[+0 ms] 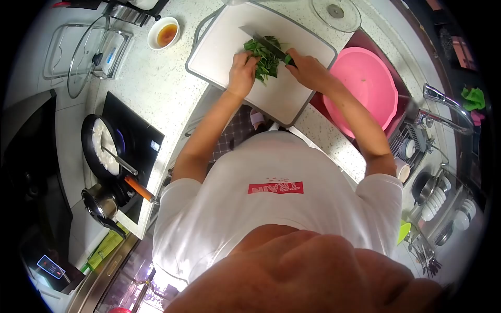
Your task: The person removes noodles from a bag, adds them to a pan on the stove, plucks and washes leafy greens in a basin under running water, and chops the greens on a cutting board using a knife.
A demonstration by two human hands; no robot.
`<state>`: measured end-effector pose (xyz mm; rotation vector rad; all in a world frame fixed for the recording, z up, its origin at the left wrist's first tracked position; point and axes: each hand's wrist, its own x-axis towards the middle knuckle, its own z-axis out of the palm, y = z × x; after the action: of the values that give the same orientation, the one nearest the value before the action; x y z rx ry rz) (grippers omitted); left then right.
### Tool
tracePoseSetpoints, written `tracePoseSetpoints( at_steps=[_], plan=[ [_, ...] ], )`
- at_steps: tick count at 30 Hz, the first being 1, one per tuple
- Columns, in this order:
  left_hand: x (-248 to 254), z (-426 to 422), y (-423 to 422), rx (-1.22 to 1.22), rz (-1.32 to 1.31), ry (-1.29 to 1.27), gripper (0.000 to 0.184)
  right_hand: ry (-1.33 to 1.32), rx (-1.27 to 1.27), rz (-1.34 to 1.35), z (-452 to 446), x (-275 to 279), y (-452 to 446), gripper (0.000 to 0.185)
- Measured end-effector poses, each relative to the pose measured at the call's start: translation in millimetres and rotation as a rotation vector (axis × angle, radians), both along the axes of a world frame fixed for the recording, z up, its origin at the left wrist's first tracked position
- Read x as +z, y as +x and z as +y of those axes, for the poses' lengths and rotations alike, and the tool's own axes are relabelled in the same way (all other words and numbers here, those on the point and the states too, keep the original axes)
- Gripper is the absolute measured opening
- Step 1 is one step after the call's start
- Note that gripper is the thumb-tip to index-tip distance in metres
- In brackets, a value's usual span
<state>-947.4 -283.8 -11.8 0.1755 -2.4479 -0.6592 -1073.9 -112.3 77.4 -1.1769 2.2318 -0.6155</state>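
Chopped leafy greens (267, 67) lie heaped on a white cutting board (209, 57) with a grey rim. My left hand (242, 73) rests on the left side of the heap, its fingers curled and pressing the leaves against the board. In my right hand (307, 72) is a kitchen knife (274, 49), gripped by its dark and green handle. The blade points up and to the left, across the top of the greens, and I cannot tell whether it touches the board.
A pink basin (365, 86) sits in the sink by the faucet (446, 107). At left, a frying pan (94, 161) with white food and a turner is on the cooktop (148, 133), near a pot (102, 201). A bowl of brown liquid (166, 34) and a glass lid (342, 13) flank the board.
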Motion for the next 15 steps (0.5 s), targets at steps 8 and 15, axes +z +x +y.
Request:
tracePoseSetpoints(
  at_steps=[8, 15],
  plan=[
    [1.5, 0.1, -5.2, -0.044, -0.130, -0.017, 0.026, 0.063, 0.099, 0.031, 8.7, -26.7, 16.1, 0.023],
    [5.8, 6.9, 8.5, -0.035, -0.050, -0.064, 0.029, 0.150, -0.011, -0.157, -28.2, -19.9, 3.5, 0.031]
  ],
)
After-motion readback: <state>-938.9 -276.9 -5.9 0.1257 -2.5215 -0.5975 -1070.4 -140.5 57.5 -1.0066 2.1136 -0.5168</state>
